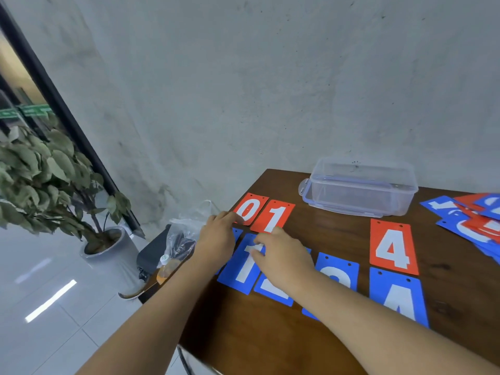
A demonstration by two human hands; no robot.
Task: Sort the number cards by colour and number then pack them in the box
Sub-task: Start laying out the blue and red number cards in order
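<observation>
Red 0 [250,209] and red 1 [273,216] lay side by side left of the box [359,185], and red 4 [392,246] lay just in front of it. Blue 1 [243,262], blue 3 [338,272] and blue 4 [397,296] made a row farther in front of the box. An unsorted pile [470,220] lay to the box's right, all on the table [338,234]. The left hand [216,239] rested straight fingers on red 0's lower corner and gripped nothing. The right hand [281,255] covered the seam between red 1 and blue 1; whether it pinched either I could not tell. These looked thin, light, stiff and slick. They were probably best slid clear, then pinched by the long edges.
</observation>
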